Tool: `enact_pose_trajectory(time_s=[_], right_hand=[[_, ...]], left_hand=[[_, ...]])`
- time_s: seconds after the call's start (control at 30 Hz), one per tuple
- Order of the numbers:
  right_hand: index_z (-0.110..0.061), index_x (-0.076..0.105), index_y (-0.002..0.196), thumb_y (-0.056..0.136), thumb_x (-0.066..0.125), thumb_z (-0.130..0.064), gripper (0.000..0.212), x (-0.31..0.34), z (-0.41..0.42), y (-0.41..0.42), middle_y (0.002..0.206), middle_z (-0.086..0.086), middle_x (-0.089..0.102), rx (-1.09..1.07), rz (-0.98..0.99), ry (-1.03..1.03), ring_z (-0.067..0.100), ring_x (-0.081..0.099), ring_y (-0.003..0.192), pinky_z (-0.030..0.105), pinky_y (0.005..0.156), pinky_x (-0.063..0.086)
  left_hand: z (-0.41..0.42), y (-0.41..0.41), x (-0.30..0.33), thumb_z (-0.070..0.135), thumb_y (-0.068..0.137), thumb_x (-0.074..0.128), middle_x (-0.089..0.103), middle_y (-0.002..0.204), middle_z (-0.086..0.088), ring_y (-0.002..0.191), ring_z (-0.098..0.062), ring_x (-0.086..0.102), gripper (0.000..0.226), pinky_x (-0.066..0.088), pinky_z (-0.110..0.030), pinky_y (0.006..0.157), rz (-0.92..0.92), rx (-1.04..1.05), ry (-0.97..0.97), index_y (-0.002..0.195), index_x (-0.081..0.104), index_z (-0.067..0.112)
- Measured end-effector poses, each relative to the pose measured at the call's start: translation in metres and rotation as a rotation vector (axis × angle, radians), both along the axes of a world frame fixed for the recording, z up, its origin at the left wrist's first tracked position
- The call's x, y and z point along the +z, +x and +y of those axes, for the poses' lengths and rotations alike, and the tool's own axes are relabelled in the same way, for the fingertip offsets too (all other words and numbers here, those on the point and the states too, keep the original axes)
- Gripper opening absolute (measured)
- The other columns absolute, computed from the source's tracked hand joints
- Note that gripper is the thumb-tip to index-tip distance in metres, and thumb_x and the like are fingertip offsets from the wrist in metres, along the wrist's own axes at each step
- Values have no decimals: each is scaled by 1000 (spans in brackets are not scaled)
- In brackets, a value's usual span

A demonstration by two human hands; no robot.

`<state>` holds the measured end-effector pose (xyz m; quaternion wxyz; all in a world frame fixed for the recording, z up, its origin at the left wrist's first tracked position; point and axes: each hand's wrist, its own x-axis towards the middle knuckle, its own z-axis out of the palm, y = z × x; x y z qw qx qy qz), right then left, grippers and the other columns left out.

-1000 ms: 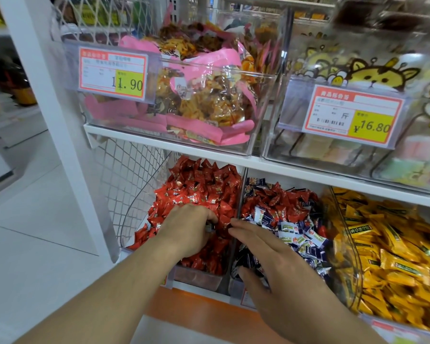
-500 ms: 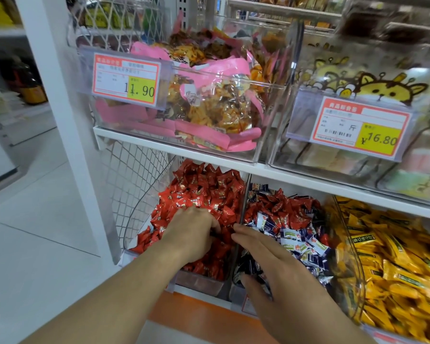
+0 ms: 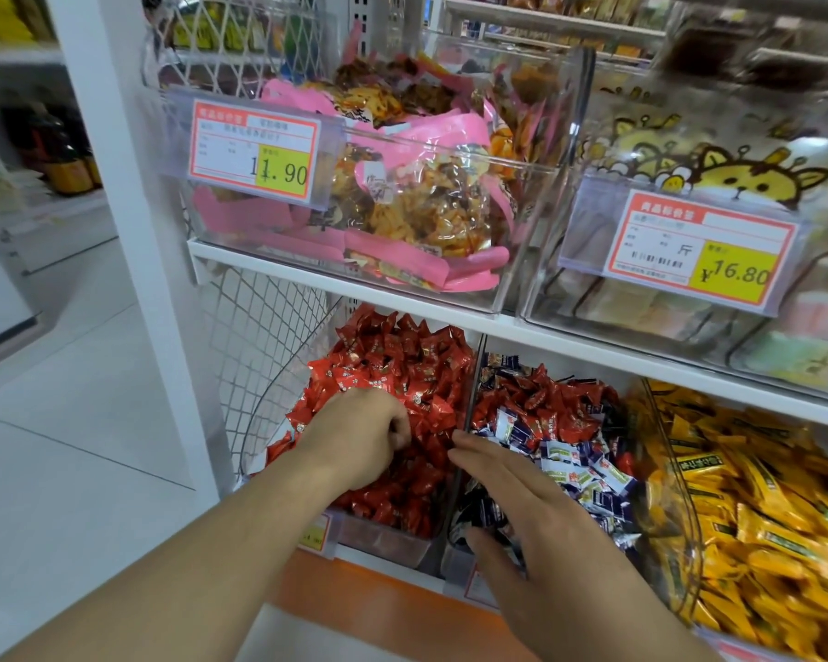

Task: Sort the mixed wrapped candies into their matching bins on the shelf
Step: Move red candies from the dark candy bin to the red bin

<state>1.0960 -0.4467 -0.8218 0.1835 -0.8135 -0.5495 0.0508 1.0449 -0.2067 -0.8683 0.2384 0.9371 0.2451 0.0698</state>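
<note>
On lower shelf (image 3: 354, 289): stray red candies (image 3: 536, 403) atop blue-white bin (image 3: 570, 451), just beyond flat, released right hand (image 3: 512, 499); left hand (image 3: 359, 437) curled in red bin (image 3: 402, 375), contents indeterminable.

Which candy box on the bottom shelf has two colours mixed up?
The middle bin: red candies sit among blue-and-white ones. The left bin holds only red, the right bin only yellow.
</note>
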Motion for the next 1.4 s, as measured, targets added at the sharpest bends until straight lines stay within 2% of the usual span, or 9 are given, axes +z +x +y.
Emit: enact_pose_trajectory(time_s=[0.1, 0.23, 0.43, 0.57, 0.7, 0.83, 0.93, 1.03, 1.4], right_hand=[[-54, 22, 154, 101, 59, -33, 68, 1, 0, -1, 155, -48, 5, -11, 16, 0, -20, 5, 145, 1, 109, 11], [-56, 20, 154, 103, 57, -36, 66, 4, 1, -3, 155, -48, 5, -18, 67, 18, -23, 4, 143, -5, 104, 8], [-59, 28, 146, 100, 59, -43, 58, 15, 0, -5, 142, -50, 28, -157, 186, 221, -33, 20, 127, -7, 94, 22], [-50, 54, 122, 93, 63, -46, 31, 22, -1, -7, 111, -35, 60, -253, 225, 421, -10, 58, 107, 14, 83, 50], [-38, 64, 101, 94, 69, -34, 9, 20, -12, 8, 85, -24, 68, -394, 69, 410, -1, 67, 76, 23, 61, 55], [-24, 66, 127, 92, 69, -23, 35, 18, -26, 24, 123, -9, 66, -459, -142, 255, 17, 64, 117, 32, 96, 53], [-36, 54, 143, 94, 67, -26, 52, 22, -19, 11, 142, -27, 51, -265, -60, 211, -11, 41, 133, 13, 112, 32], [-47, 44, 149, 98, 64, -28, 58, 14, -5, -5, 150, -42, 31, -34, -5, 129, -20, 14, 145, 3, 113, 10], [-44, 48, 147, 96, 63, -25, 56, -3, 1, -4, 150, -41, 33, 27, 8, 110, -14, 16, 148, 18, 117, 20]], left_hand=[[3, -3, 3, 15, 93, 67, 71, 78, 19, 75, 3, 66, 26, 58, -25, 74, -139, 59, -56, 76, 71, 34], [0, -9, 26, 24, 98, 69, 71, 91, 21, 88, 6, 62, 17, 45, -12, 72, -314, 141, -161, 88, 74, 36], [-26, -24, 67, 22, 94, 76, 75, 88, 21, 89, 1, 68, 14, 54, -24, 87, -483, 29, -438, 89, 80, 35], [-58, -23, 82, 20, 93, 77, 78, 87, 14, 88, -3, 72, 11, 59, -31, 89, -423, -117, -599, 93, 81, 31], [-56, -19, 76, 20, 94, 76, 78, 89, 10, 88, -4, 74, 11, 60, -31, 89, -412, -130, -608, 98, 79, 29], [-24, -18, 44, 21, 95, 72, 77, 86, 10, 83, -4, 73, 14, 60, -37, 87, -296, 27, -452, 93, 75, 34], [-19, -20, 21, 28, 96, 72, 73, 96, 19, 92, 3, 67, 14, 55, -22, 87, -110, -39, -355, 104, 74, 39], [-22, -15, 10, 29, 97, 70, 72, 101, 20, 93, 4, 64, 18, 45, -11, 77, -4, -175, -205, 112, 74, 38], [-5, -20, 12, 32, 87, 83, 71, 88, 19, 85, 3, 64, 7, 55, -24, 80, 7, -149, -201, 88, 77, 36]])
